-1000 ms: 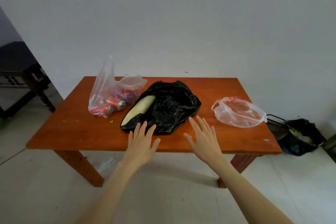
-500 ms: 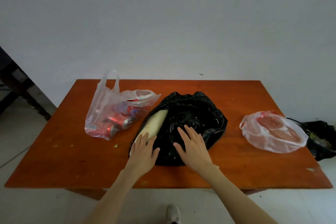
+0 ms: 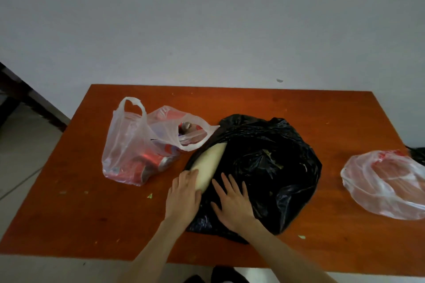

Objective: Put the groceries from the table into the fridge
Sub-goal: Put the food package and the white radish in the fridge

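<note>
Both bare forearms reach forward from the lower edge of the view, converging slightly toward the middle. The left hand [image 3: 184, 193] lies palm down with its fingers curled loosely forward and its fingertips [image 3: 190, 173] pressed together, the wrist straight in line with the forearm. The right hand [image 3: 232, 202] lies flat just beside it, palm down, fingers [image 3: 226, 182] spread and stretched forward, thumb splayed toward the left hand; neither grip is closed around anything.
</note>
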A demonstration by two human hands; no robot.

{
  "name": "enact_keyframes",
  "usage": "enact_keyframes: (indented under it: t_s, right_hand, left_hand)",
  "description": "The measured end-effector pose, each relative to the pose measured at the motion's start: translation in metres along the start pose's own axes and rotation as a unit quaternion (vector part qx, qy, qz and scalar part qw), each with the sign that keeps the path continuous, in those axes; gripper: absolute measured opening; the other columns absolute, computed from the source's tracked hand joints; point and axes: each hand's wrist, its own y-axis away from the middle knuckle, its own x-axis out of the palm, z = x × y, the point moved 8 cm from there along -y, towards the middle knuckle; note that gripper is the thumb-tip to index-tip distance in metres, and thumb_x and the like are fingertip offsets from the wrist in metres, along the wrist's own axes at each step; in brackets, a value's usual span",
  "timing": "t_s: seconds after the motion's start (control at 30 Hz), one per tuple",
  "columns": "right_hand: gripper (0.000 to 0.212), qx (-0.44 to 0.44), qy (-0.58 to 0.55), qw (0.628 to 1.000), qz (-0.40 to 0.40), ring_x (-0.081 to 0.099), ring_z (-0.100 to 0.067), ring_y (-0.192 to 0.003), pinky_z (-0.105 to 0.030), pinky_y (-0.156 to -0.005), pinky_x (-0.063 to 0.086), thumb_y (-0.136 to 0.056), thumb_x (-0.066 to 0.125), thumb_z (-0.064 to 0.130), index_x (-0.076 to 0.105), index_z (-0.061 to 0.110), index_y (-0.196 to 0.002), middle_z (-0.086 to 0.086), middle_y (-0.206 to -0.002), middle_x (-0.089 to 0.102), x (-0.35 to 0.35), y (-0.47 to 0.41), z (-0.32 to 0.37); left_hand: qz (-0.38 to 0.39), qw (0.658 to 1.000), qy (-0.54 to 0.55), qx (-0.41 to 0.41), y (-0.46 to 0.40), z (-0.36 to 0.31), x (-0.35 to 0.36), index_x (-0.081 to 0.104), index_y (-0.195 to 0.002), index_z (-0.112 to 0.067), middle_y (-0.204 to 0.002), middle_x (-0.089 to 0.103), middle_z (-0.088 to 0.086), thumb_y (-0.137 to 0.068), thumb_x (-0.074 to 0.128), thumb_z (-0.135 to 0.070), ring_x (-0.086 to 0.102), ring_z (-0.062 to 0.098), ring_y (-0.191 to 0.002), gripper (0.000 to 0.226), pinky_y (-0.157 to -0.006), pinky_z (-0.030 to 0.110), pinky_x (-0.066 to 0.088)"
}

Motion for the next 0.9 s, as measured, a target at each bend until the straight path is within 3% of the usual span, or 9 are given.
enact_keyframes:
  t_s: [0.07, 0.13, 0.23, 0.4, 0.47, 0.57, 0.67, 0.77, 0.9]
  right_hand:
    - [0.06, 0.023, 0.021, 0.999, 0.015, 0.034, -0.03, -0.137, -0.056, -0.11, 0.02, -0.086, 0.032, 0.053, 0.045, 0.025, -0.138, -0.008, -0.149, 0.035, 0.011, 0.003, -0.004]
    - [0.067, 0.035, 0.02, 0.999, 0.031, 0.043, -0.031, -0.127, -0.053, -0.102, 0.026, -0.075, 0.032, 0.058, 0.055, 0.025, -0.128, -0.009, -0.137, 0.052, 0.027, 0.003, -0.01]
    - [0.069, 0.046, 0.015, 0.997, 0.068, 0.036, -0.027, -0.127, -0.051, -0.105, 0.017, -0.071, 0.039, 0.059, 0.046, 0.026, -0.131, -0.009, -0.138, 0.05, 0.046, 0.005, -0.016]
    - [0.063, 0.073, 0.031, 0.996, 0.05, 0.046, -0.03, -0.125, -0.046, -0.114, -0.007, -0.077, 0.031, 0.052, 0.045, 0.024, -0.133, -0.01, -0.136, 0.053, 0.06, 0.01, -0.012]
    - [0.063, 0.101, 0.04, 0.994, 0.032, 0.034, -0.031, -0.136, -0.043, -0.11, -0.022, -0.085, 0.036, 0.043, 0.032, 0.022, -0.144, -0.011, -0.151, 0.032, 0.05, 0.014, -0.009]
    - [0.073, 0.115, 0.089, 0.989, 0.031, -0.01, -0.024, -0.145, -0.043, -0.098, -0.034, -0.095, 0.039, 0.032, -0.01, 0.028, -0.148, -0.004, -0.157, -0.015, 0.05, 0.016, -0.014]
    - [0.078, 0.122, 0.079, 0.989, 0.032, -0.015, -0.023, -0.144, -0.045, -0.105, -0.03, -0.095, 0.043, 0.026, -0.016, 0.029, -0.147, -0.003, -0.157, -0.017, 0.041, 0.022, -0.012]
    - [0.09, 0.106, 0.116, 0.987, 0.041, -0.021, -0.023, -0.142, -0.049, -0.11, -0.02, -0.092, 0.049, 0.016, -0.025, 0.032, -0.142, -0.001, -0.155, -0.023, 0.034, 0.031, -0.013]
    - [0.083, 0.109, 0.053, 0.992, 0.022, -0.019, -0.022, -0.143, -0.044, -0.108, -0.02, -0.094, 0.046, 0.016, -0.018, 0.031, -0.145, 0.005, -0.15, -0.026, 0.031, 0.046, -0.021]
  left_hand:
    - [0.007, 1.0, -0.009, -0.008, -0.002, 0.002, -0.001, 0.022, -0.142, -0.023, -0.139, 0.032, 0.004, -0.094, 0.049, -0.029, 0.041, 0.023, -0.119, 0.056, -0.091, 0.03, 0.043]
    - [0.022, 1.0, -0.01, -0.019, -0.004, 0.006, -0.001, 0.018, -0.142, -0.027, -0.137, 0.033, 0.005, -0.092, 0.053, -0.031, 0.045, 0.023, -0.115, 0.062, -0.087, 0.03, 0.045]
    - [0.081, 0.996, 0.0, -0.035, -0.008, 0.015, 0.007, 0.006, -0.145, -0.034, -0.13, 0.038, 0.007, -0.089, 0.058, -0.037, 0.05, 0.023, -0.11, 0.076, -0.079, 0.031, 0.047]
    - [0.161, 0.986, 0.039, -0.021, -0.01, 0.025, 0.017, -0.006, -0.143, -0.04, -0.124, 0.04, 0.01, -0.085, 0.062, -0.035, 0.053, 0.029, -0.107, 0.09, -0.082, 0.037, 0.047]
    - [0.187, 0.978, 0.092, -0.024, -0.015, 0.029, 0.016, -0.004, -0.143, -0.043, -0.122, 0.042, 0.012, -0.083, 0.063, -0.035, 0.055, 0.033, -0.104, 0.089, -0.081, 0.038, 0.047]
    - [0.212, 0.958, 0.189, -0.024, -0.022, 0.031, 0.01, 0.0, -0.144, -0.043, -0.135, 0.043, 0.011, -0.08, 0.064, -0.035, 0.051, 0.034, -0.114, 0.091, -0.086, 0.039, 0.046]
    - [0.231, 0.907, 0.348, -0.057, -0.026, 0.026, -0.001, 0.009, -0.146, -0.041, -0.148, 0.033, -0.002, -0.081, 0.068, -0.033, 0.043, 0.024, -0.126, 0.088, -0.098, 0.038, 0.042]
    - [0.235, 0.847, 0.466, -0.104, -0.032, 0.013, -0.011, 0.017, -0.145, -0.036, -0.137, 0.043, -0.005, -0.082, 0.069, -0.029, 0.05, 0.017, -0.11, 0.082, -0.089, 0.041, 0.049]
    - [0.232, 0.825, 0.502, -0.119, -0.034, -0.003, -0.009, 0.016, -0.146, -0.033, -0.138, 0.043, -0.002, -0.085, 0.066, -0.024, 0.049, 0.02, -0.112, 0.079, -0.084, 0.039, 0.047]
